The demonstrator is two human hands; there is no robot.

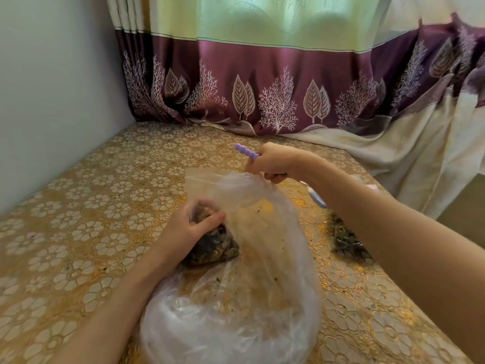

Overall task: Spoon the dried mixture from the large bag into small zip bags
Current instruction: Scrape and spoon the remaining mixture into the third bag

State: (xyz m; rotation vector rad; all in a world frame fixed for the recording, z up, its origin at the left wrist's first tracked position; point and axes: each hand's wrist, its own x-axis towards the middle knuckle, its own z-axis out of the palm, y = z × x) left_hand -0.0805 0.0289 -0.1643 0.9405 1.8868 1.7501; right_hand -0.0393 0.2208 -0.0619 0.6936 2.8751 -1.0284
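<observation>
Left hand (189, 229) curled around a small zip bag (212, 245), thumb across its upper front, fingers wrapped behind; the bag is packed with dark dried mixture and sits with its base on the tabletop (78, 232), pressed against the left side of the large bag (236, 298); left forearm comes in from the lower left. Right hand (273, 162) closed in a fist round a purple spoon (246, 151), beaded handle end sticking out up and left of the knuckles; the bowl end is hidden behind the hand, cannot tell if loaded; the hand is raised just above the large bag's open rim, right forearm crossing in from the lower right. Large bag is clear plastic, crumpled, mouth standing up toward the back, flecks of mixture stuck on its inner wall, bulk of it lying near the front edge. Another filled small bag (346, 243) lies on the tabletop to the right, partly covered by the right forearm. Tabletop has a gold floral-pattern cover; purple curtain (262, 88) with leaf print hangs behind.
</observation>
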